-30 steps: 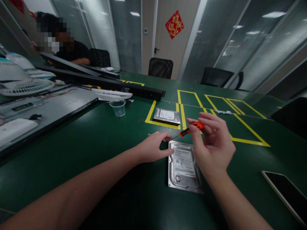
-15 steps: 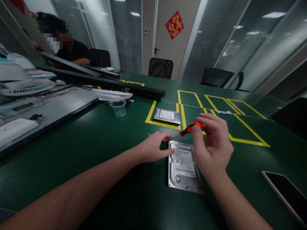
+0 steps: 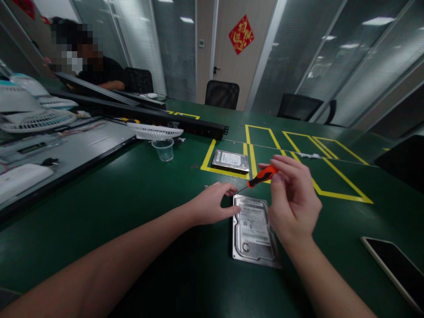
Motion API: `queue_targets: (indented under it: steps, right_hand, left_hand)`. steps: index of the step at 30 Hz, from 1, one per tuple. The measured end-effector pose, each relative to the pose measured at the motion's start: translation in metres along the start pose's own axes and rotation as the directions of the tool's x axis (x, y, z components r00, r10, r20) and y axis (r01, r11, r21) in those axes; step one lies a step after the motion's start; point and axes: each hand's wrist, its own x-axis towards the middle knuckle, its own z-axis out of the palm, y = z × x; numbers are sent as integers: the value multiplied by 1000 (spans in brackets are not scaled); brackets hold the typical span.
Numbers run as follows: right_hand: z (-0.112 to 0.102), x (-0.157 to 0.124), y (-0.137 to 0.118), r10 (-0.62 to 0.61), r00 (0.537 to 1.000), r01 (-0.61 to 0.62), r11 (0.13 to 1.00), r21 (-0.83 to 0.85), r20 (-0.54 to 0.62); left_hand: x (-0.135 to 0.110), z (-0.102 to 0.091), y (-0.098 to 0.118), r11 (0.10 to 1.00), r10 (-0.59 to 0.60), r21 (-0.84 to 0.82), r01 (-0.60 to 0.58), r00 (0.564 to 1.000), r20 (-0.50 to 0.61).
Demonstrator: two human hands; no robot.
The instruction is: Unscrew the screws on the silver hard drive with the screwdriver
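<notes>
A silver hard drive lies flat on the green table in front of me. My left hand rests curled against its upper left corner, thumb and fingers pressing the edge. My right hand hovers over the drive's right side, fingers pinched round the orange handle of a small screwdriver. The thin shaft slants down to the left, its tip at the drive's top left corner.
A second hard drive lies inside a yellow taped box. A clear plastic cup, a white fan grille and a long black power strip sit farther back. A phone lies at right. A person sits at far left.
My right hand's fingers have shifted round the screwdriver handle and drawn closer together. The left hand and the drive have stayed put.
</notes>
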Motion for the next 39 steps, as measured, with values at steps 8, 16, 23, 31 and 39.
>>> queue_targets:
  steps: [8, 16, 23, 31, 39]
  right_hand:
    - [2, 2, 3, -57, 997, 54, 997, -64, -45]
    - [-1, 3, -3, -48, 999, 46, 994, -97, -14]
    - [0, 0, 0, -6, 1000, 6, 1000, -21, -12]
    - [1, 4, 1, -93, 994, 86, 989, -118, -55]
    - [-1, 2, -3, -19, 1000, 19, 1000, -20, 5]
  left_hand:
    - [0, 0, 0, 1000, 1, -23, -1, 1000, -2]
    - [0, 2, -2, 1000, 15, -5, -16, 1000, -10]
    - [0, 1, -2, 1000, 10, -4, -10, 1000, -10]
    - [0, 1, -1, 1000, 8, -26, -8, 1000, -6]
    - [0, 1, -1, 1000, 7, -10, -7, 1000, -9]
